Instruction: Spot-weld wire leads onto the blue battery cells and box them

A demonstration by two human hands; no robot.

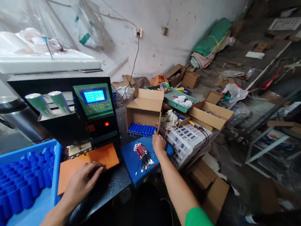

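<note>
My left hand [87, 178] rests at the front of an orange board [106, 156], its fingers loosely apart with nothing visible in them. The board lies before a black machine with a lit screen [95, 96], apparently a spot welder. My right hand [159, 144] reaches to the right end of a row of blue battery cells [141, 129] in an open cardboard box [144, 103]. Its fingers are drawn together there; what they hold is hidden. On a blue surface [129, 153] beside that hand lies a bundle of red and black wire leads [143, 155] with white connectors.
At the left stands a blue tray [57, 168] with many blue-wrapped cells [13, 185]. Behind are a steel jug [19, 116] and two silver-green cylinders [59, 101]. To the right are a white plastic basket [183, 141], a green tray [177, 96] and a long cardboard box [214, 114].
</note>
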